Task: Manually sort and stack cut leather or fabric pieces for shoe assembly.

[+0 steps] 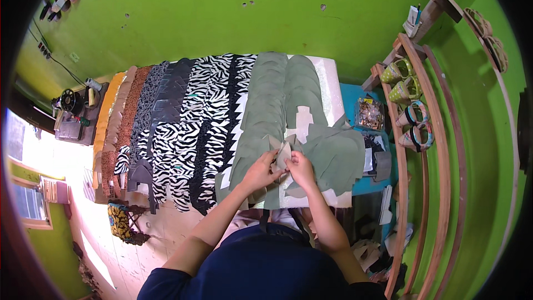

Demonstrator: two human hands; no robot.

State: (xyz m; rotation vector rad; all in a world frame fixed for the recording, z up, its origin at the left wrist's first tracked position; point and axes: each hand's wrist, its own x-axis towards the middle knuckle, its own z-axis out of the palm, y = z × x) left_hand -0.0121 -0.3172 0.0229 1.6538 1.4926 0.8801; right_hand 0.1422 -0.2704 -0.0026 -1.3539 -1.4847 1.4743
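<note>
Both of my hands meet over the near part of the table, around a small folded piece of sage-green material with a pale underside (283, 154). My left hand (263, 173) pinches its left side between thumb and fingers. From the right, my right hand (300, 170) grips the same piece with bent fingers. Under and beyond them, overlapping sage-green cut pieces (267, 91) run in rows toward the far edge. A loose pile of larger green pieces (333, 155) lies right of my right hand. Behind the hands is a pale paper-like piece (302, 121).
Rows of zebra-print pieces (206, 83), dark, orange and yellow pieces cover the table's left. A sewing machine (72, 103) stands at far left, a patterned stool (119, 221) below. At right are a clear box (370, 114) on a blue surface and a wooden rack (438, 150) with sandals (415, 138).
</note>
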